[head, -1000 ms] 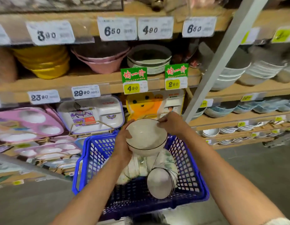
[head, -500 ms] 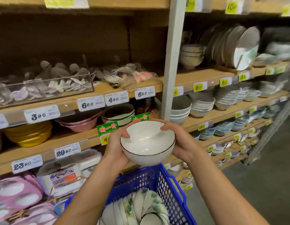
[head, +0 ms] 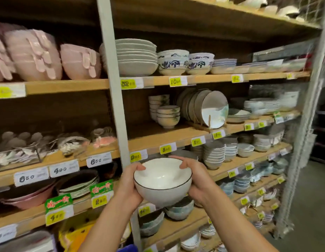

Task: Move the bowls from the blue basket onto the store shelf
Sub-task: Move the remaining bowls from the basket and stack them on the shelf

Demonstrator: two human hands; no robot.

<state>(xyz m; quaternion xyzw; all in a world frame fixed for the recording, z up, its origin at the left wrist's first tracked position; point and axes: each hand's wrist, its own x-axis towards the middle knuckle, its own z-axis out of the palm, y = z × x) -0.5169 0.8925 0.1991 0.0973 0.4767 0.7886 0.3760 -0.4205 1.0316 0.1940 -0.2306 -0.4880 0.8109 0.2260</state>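
A white bowl (head: 162, 180) with a thin dark rim is held upright at chest height in front of the wooden store shelf (head: 169, 137). My left hand (head: 130, 186) grips its left side with the thumb over the rim. My right hand (head: 196, 180) grips its right side the same way. Only a sliver of the blue basket (head: 128, 249) shows at the bottom edge. On the shelf above and slightly right of the bowl stands a short stack of similar dark-rimmed bowls (head: 168, 116).
A grey upright post (head: 114, 99) divides the shelving just left of the bowl. Upright plates (head: 212, 110) in a rack stand right of the bowl stack. Stacks of bowls (head: 214, 155) fill the lower right shelves; pink bowls (head: 49, 57) sit upper left. A wire panel (head: 303, 124) closes the right end.
Both hands lifted the white bowl out of the basket and carried it up. The view swung up and right, so the basket dropped almost out of sight.
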